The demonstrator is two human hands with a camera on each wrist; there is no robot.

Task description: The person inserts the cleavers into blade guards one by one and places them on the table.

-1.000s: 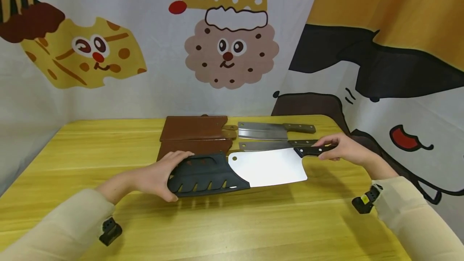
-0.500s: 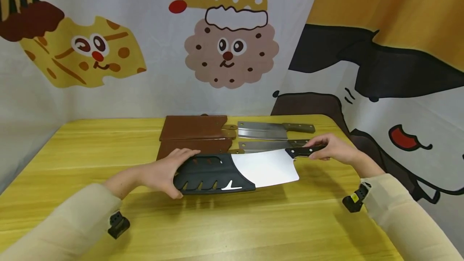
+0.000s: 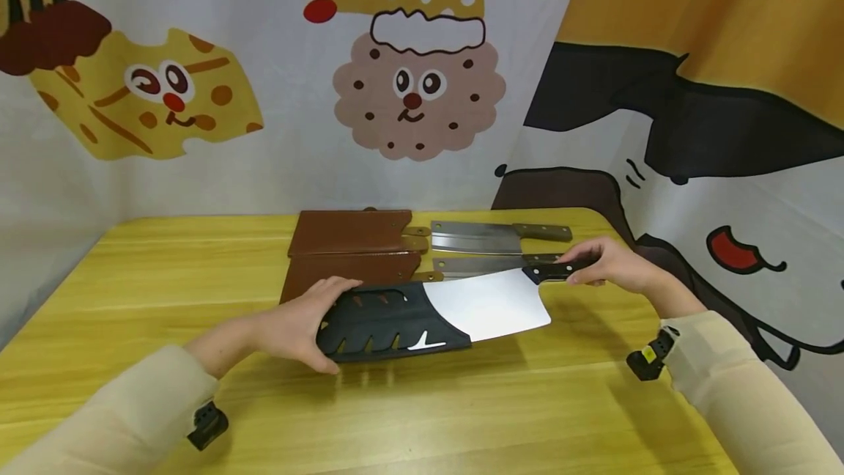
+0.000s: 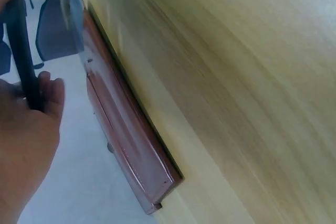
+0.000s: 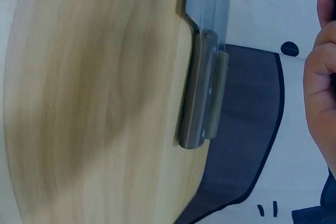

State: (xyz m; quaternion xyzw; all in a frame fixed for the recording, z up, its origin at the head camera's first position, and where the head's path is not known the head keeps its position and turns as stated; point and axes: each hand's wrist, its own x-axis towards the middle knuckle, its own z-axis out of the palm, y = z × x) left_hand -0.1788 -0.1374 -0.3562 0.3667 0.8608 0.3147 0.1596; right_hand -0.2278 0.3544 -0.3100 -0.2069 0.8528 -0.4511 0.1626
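Observation:
Over the middle of the table in the head view is a cleaver with a bright blade (image 3: 491,306) and a black riveted handle (image 3: 550,272). Its far end sits inside a black slotted blade sheath (image 3: 376,321), and some blade shows through one slot. My left hand (image 3: 297,328) grips the sheath's closed left end, thumb below and fingers above. In the left wrist view that hand (image 4: 26,145) holds the sheath's dark edge (image 4: 23,51). My right hand (image 3: 616,266) pinches the handle from the right. The right wrist view shows only part of this hand (image 5: 321,77) at its edge.
Behind the sheath, two brown leather sheaths (image 3: 349,233) lie at the back of the wooden table (image 3: 409,424). To their right lie a cleaver with a wooden handle (image 3: 475,238) and another knife (image 3: 468,266), partly hidden. A printed curtain (image 3: 277,174) hangs behind.
The blade has slid leftward, deeper into the black sheath, and the hands have come closer together. Over the last half second both hands have shifted only slightly.

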